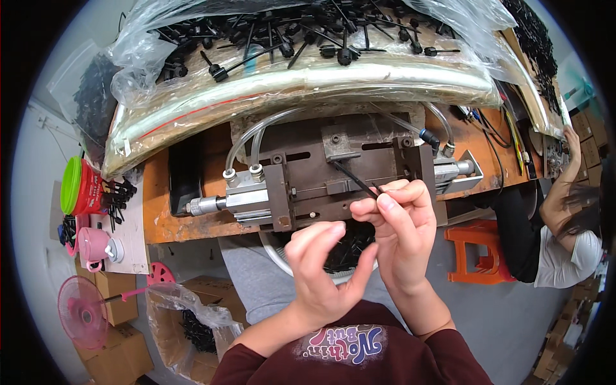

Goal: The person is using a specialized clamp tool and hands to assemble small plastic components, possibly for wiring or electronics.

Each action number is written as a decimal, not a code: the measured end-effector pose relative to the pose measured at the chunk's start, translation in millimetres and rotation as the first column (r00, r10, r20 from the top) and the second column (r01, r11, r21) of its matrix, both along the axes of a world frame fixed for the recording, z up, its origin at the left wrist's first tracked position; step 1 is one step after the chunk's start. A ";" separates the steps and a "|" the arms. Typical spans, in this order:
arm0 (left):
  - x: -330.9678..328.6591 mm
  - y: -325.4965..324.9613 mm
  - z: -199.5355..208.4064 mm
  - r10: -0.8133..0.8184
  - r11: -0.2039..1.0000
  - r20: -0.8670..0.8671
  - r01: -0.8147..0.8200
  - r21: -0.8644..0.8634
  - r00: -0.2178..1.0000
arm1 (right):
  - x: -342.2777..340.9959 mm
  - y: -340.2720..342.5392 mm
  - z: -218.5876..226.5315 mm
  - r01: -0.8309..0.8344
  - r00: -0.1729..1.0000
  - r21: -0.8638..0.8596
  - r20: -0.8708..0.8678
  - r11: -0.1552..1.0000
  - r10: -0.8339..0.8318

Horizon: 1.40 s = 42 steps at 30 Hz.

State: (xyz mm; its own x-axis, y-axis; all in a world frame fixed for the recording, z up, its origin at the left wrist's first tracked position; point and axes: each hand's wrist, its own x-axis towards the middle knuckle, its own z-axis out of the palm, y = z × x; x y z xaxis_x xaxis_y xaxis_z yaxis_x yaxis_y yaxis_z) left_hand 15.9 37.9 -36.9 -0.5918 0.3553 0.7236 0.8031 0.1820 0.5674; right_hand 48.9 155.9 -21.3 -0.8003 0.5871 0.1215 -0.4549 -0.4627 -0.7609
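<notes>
Pinching slim black rod (353,178) in right hand (409,231), thumb and fingertips closed on it, rod slanting far-left over brown metal fixture (301,138); can't tell if it touches. Left hand (324,273) open, thumb and fingers apart, just left of right one. Fixture's on orange-brown worktop (159,215), whole heap of black brush-like parts (344,55) on far side.
</notes>
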 end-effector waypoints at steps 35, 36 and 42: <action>-30.5 -50.9 3.0 -0.650 0.758 0.339 0.614 0.221 0.680 | 17.1 39.7 22.5 -0.522 0.791 -0.175 0.266 0.835 0.551; -30.4 -52.6 2.2 -0.649 0.757 0.355 0.615 0.220 0.673 | 18.0 40.1 19.9 -0.541 0.791 -0.161 0.238 0.826 0.564; -28.9 -51.5 -1.6 -0.672 0.738 0.357 0.626 0.250 0.649 | 19.9 38.6 25.8 -0.543 0.778 -0.167 0.268 0.823 0.568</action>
